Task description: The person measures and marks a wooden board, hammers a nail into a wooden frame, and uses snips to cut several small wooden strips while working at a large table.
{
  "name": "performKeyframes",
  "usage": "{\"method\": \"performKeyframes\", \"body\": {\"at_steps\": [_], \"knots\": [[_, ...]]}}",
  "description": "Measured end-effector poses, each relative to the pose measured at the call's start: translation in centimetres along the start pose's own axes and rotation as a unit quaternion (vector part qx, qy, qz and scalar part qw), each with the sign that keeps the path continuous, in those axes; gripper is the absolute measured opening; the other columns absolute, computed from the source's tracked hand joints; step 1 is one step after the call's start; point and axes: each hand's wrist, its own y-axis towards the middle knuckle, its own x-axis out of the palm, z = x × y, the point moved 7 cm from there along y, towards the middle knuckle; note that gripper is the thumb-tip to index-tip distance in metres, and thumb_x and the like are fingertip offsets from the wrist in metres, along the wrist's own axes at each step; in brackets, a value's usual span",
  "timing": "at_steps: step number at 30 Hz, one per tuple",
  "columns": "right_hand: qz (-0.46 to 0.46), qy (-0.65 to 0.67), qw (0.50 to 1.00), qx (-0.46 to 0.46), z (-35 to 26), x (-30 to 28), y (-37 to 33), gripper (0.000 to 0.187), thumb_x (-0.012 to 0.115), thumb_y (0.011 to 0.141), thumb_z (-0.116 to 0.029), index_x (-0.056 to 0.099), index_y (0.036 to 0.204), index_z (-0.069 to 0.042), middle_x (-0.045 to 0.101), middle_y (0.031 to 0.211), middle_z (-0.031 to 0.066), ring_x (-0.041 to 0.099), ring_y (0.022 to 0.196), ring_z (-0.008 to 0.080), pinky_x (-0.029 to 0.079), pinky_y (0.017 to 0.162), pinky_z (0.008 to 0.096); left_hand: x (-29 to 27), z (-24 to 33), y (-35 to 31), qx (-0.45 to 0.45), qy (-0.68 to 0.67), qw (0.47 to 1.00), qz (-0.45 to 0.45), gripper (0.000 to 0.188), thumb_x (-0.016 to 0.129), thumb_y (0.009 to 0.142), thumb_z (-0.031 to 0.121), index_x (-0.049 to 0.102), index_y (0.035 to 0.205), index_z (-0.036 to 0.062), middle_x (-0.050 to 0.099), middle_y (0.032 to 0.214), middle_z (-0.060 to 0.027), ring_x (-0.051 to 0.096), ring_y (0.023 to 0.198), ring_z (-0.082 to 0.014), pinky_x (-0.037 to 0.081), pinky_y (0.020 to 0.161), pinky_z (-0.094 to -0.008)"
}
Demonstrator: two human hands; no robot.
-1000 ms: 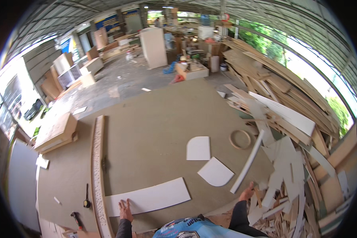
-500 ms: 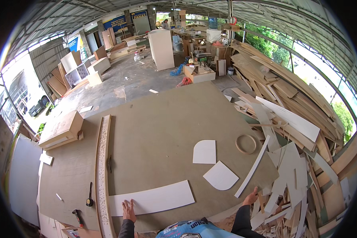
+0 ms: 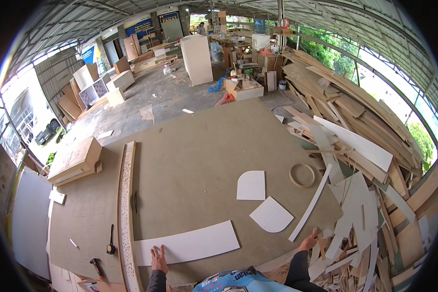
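Note:
My left hand (image 3: 159, 258) lies with its fingers apart on the left end of a long white board strip (image 3: 192, 243). The strip lies flat on the brown worktable, beside a long wooden rail (image 3: 126, 209). At the table's right front edge is my right hand (image 3: 308, 240), its fingers partly stretched out and nothing visible in them. A thin white strip (image 3: 310, 204) ends just beyond it. Two white panels, each with a rounded corner, lie nearby: one upright (image 3: 251, 185), the other turned (image 3: 271, 214). A round wooden ring (image 3: 302, 175) rests beyond them.
Left of the rail are a tape measure (image 3: 111, 246), a hammer (image 3: 97, 268), a white marker-like stick (image 3: 74, 243) and a wooden box (image 3: 75, 160). Offcuts (image 3: 357, 209) pile up along the right side, below stacked boards (image 3: 355, 107). A tall white cabinet (image 3: 196, 59) stands on the floor beyond.
Both hands stay in nearly the same places. The view has shifted very slightly; no object on the table has visibly moved.

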Motion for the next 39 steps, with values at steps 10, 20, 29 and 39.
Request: {"method": "performKeyframes", "body": {"at_steps": [10,20,29,39], "knots": [[0.009,-0.005,1.0,-0.011,1.1,-0.1,1.0,0.078,0.064,0.087,-0.058,0.061,0.121,0.012,0.065,0.119,0.0289,0.063,0.105,0.0401,0.046,0.093,0.0465,-2.1,1.1,-0.6,0.008,-0.029,0.999,-0.027,0.096,0.061,0.07,-0.005,0.024,0.158,0.0102,0.022,0.157,-0.035,0.023,0.145,-0.0528,0.03,0.119,-0.0466],[0.003,-0.065,0.998,0.007,0.3,-0.1,0.1,0.087,0.057,0.087,-0.066,0.057,0.127,0.012,0.063,0.123,0.03,0.062,0.11,0.0425,0.046,0.097,0.0479,-1.8,1.9,-0.9,0.056,-0.04,0.998,-0.011,0.09,0.062,0.071,-0.002,0.029,0.155,0.0039,0.026,0.155,-0.0348,0.026,0.144,-0.0513,0.03,0.118,-0.0491],[0.01,-0.045,0.999,-0.003,0.7,-0.1,0.8,0.086,0.06,0.086,-0.063,0.058,0.126,0.013,0.062,0.125,0.0314,0.059,0.115,0.0431,0.044,0.101,0.0476,-0.7,2.3,-1.0,0.044,-0.054,0.997,0.013,0.084,0.056,0.075,-0.004,0.03,0.154,0.0027,0.025,0.155,-0.0346,0.023,0.146,-0.0515,0.028,0.117,-0.0544],[-0.005,-0.004,1.0,0.001,0.9,0.2,0.7,0.076,0.062,0.088,-0.057,0.061,0.123,0.011,0.064,0.123,0.0283,0.061,0.112,0.041,0.045,0.098,0.0463,-0.5,2.0,-1.1,0.052,-0.058,0.997,0.027,0.086,0.056,0.071,-0.006,0.03,0.153,0.0001,0.025,0.155,-0.035,0.025,0.144,-0.0522,0.026,0.118,-0.0529]]}}
